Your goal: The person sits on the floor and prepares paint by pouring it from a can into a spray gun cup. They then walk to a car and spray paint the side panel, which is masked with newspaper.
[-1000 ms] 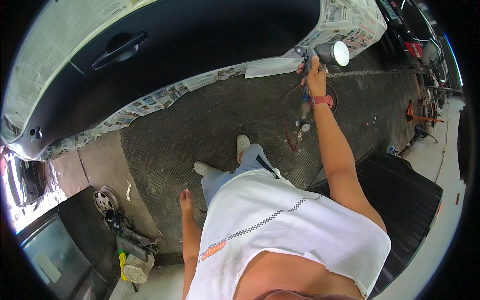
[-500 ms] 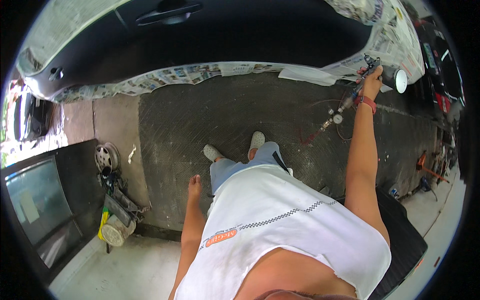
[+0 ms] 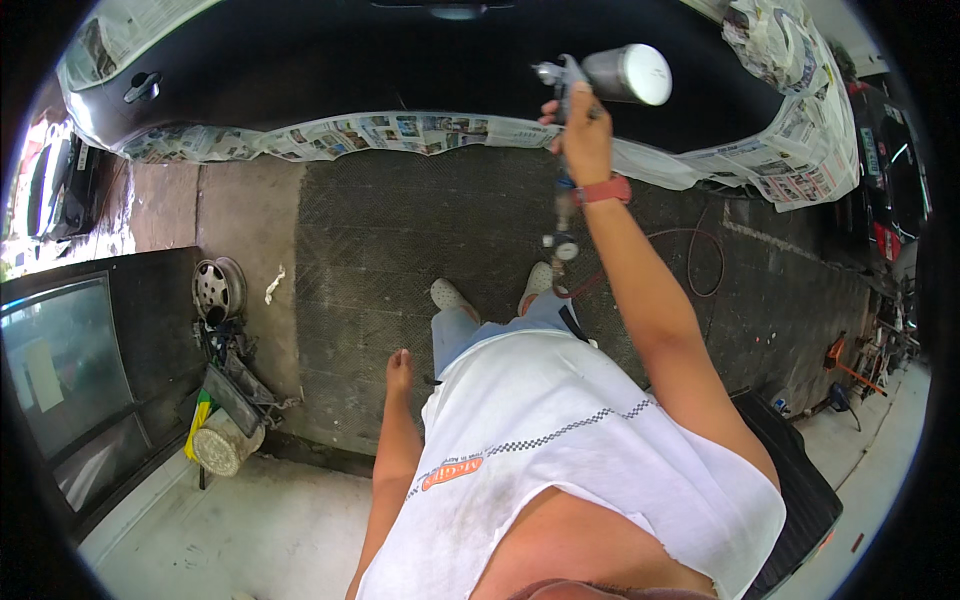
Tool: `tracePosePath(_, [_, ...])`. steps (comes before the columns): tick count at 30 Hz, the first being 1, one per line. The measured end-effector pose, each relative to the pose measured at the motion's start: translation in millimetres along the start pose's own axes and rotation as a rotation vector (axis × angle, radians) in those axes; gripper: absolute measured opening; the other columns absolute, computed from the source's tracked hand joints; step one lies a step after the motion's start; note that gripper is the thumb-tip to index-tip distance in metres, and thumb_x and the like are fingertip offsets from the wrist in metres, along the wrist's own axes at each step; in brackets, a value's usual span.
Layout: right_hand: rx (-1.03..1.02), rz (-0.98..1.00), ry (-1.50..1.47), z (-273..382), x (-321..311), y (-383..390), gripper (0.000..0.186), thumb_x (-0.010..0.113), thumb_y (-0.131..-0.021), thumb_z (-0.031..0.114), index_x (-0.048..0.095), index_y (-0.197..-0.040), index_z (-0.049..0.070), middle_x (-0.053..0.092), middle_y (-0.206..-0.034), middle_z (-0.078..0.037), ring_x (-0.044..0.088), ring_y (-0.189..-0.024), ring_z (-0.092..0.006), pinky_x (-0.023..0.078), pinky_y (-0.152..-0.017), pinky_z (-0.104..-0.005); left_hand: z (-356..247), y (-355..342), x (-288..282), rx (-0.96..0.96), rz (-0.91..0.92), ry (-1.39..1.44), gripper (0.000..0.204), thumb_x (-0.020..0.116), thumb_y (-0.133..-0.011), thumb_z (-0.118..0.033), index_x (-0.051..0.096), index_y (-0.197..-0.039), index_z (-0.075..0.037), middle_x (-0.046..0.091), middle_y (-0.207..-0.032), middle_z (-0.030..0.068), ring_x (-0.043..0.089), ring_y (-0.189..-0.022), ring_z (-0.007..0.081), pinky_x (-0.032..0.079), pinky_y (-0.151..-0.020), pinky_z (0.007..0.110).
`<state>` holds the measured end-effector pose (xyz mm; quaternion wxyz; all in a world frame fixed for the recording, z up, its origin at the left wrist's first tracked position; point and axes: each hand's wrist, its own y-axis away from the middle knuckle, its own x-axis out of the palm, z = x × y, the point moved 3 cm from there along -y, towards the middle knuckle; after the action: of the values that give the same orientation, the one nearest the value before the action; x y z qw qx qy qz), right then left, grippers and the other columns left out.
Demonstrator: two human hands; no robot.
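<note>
My right hand (image 3: 588, 130) grips a spray gun (image 3: 565, 80) with a silver cup (image 3: 640, 74) on its right side. It is raised in front of a black car body panel (image 3: 300, 70) with handle recesses and a border of taped newspaper (image 3: 390, 133). A pressure gauge (image 3: 565, 250) hangs below the gun, with a red hose (image 3: 705, 240) looping over the dark floor mat. My left hand (image 3: 398, 372) hangs beside my left thigh, fingers loosely extended, holding nothing.
At lower left a dark door with glass (image 3: 70, 360) stands near a wheel rim (image 3: 220, 290), assorted parts and a bucket (image 3: 228, 443). Another dark car (image 3: 880, 170) is at right, with an orange jack (image 3: 835, 355) and tools along that wall. A black liner (image 3: 800, 500) lies behind my right arm.
The gun in my right hand swung right half a second ago and is now back leftward over the panel. The view has shifted, showing the panel more level. My left hand still hangs down.
</note>
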<state>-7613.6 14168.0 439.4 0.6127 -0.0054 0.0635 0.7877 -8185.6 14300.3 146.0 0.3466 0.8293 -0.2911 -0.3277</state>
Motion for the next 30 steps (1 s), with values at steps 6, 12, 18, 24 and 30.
tracePosePath(6, [-0.056,0.028,-0.150,8.4,147.3,9.2,0.051,0.052,-0.104,0.047,0.069,-0.114,0.000,0.068,-0.074,-0.007,0.066,-0.064,-0.0131,0.052,-0.056,-0.0302,42.6,-13.5,-65.3,-0.053,-0.049,0.136,0.052,0.058,-0.103,-0.042,0.056,-0.133,0.000,0.065,-0.116,0.0102,0.061,-0.105,0.0220,0.048,-0.096,0.037])
tracePosePath(12, [-0.100,0.218,-0.211,39.5,203.8,1.9,0.057,0.049,-0.103,0.050,0.067,-0.112,-0.003,0.070,-0.080,-0.011,0.069,-0.066,-0.0164,0.053,-0.050,-0.0304,52.3,-11.0,-106.3,-0.136,-0.046,0.054,0.050,0.058,-0.102,-0.044,0.057,-0.130,-0.002,0.064,-0.108,0.0076,0.062,-0.097,0.0201,0.050,-0.078,0.035])
tracePosePath(18, [-0.096,0.092,-0.211,50.2,135.0,-18.7,0.057,0.046,-0.104,0.052,0.067,-0.102,-0.001,0.069,-0.081,-0.009,0.068,-0.065,-0.0141,0.050,-0.043,-0.0276,46.4,-20.3,-100.6,-0.139,-0.033,0.084,0.049,0.059,-0.102,-0.044,0.058,-0.128,-0.002,0.064,-0.109,0.0068,0.060,-0.095,0.0188,0.049,-0.081,0.034])
tracePosePath(24, [-0.063,-0.081,-0.066,34.5,-11.7,-18.1,0.057,0.043,-0.106,0.052,0.062,-0.114,-0.001,0.069,-0.090,-0.010,0.069,-0.076,-0.0156,0.046,-0.043,-0.0240,4.0,-24.8,-62.6,-0.128,-0.013,0.033,0.051,0.060,-0.102,-0.043,0.058,-0.129,0.000,0.064,-0.113,0.0086,0.060,-0.098,0.0190,0.049,-0.088,0.034])
tracePosePath(30, [-0.075,-0.248,-0.060,29.6,-156.0,-12.3,0.056,0.043,-0.106,0.050,0.063,-0.120,0.000,0.068,-0.087,-0.009,0.068,-0.073,-0.0156,0.046,-0.042,-0.0255,-37.5,-26.5,-16.1,0.004,0.027,-0.053,0.051,0.058,-0.102,-0.045,0.058,-0.128,-0.001,0.064,-0.109,0.0091,0.060,-0.097,0.0206,0.050,-0.087,0.036])
